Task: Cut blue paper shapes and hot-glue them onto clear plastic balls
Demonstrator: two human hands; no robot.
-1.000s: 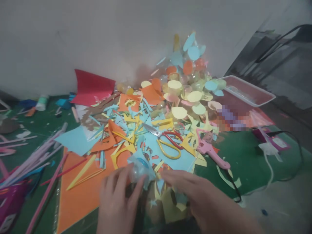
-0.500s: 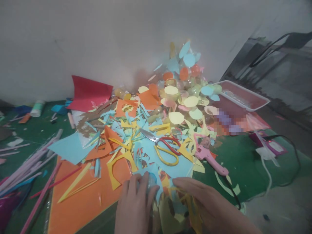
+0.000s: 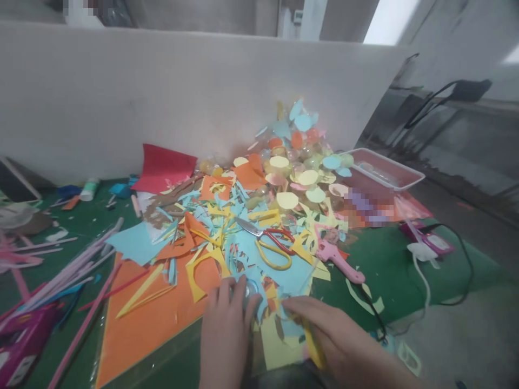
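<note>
My left hand (image 3: pixel 229 319) curls over a clear bluish plastic piece (image 3: pixel 250 289) at the bottom centre, its fingers wrapped round it. My right hand (image 3: pixel 324 324) lies to the right, fingers together and reaching left over paper scraps; a yellow strip (image 3: pixel 313 346) shows under it, and whether it grips anything is hidden. Between the hands lie orange and blue cuttings, with a pale yellow sheet (image 3: pixel 273 343) below. Scissors (image 3: pixel 273 240) with one red and one yellow handle rest on blue paper (image 3: pixel 290 273) beyond my hands. A pink glue gun (image 3: pixel 340 263) lies at their right.
Clear cups with coloured paper discs (image 3: pixel 287 162) are piled at the back. A white-rimmed tray (image 3: pixel 419 177) stands at the right. Orange sheets (image 3: pixel 154 324) and pink sticks (image 3: pixel 77 265) lie left. A purple device (image 3: pixel 438 243) with cables sits at the right edge.
The view has tilted up, showing more above the white board and a purple object at lower left. Both hands remain low in the centre, with fewer yellow scraps showing by my right hand.
</note>
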